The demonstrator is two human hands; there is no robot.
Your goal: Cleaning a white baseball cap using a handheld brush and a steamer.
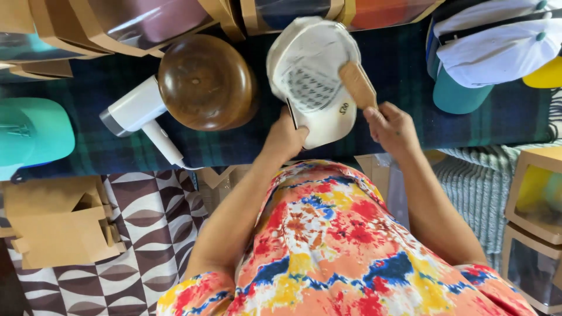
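We are looking down at a bench covered in dark plaid cloth [234,146]. The left hand [288,137] is gripping the near edge of a white cap [313,76], fingers curled closed around the brim side, pinning it upside-down on the cloth so its lining is facing us. The right hand [391,126] is clasping the handle of a wooden brush [358,85], fingers wrapped shut on it, and the brush head is lying against the cap's right rim. Just left of the cap a rounded dark wooden hat block [205,82] is sitting, touching a white hair dryer [137,114] whose handle is pointing toward us. Along the far edge, cardboard display boxes with clear windows [140,26] are standing in a row; we are seeing coloured caps inside them, though not clearly. At the far right, white caps [497,41] are stacked over a teal one [459,96]. A teal cap [32,131] is resting at the left end. More windowed boxes [535,199] are standing at the lower right, something yellow showing in the upper one.
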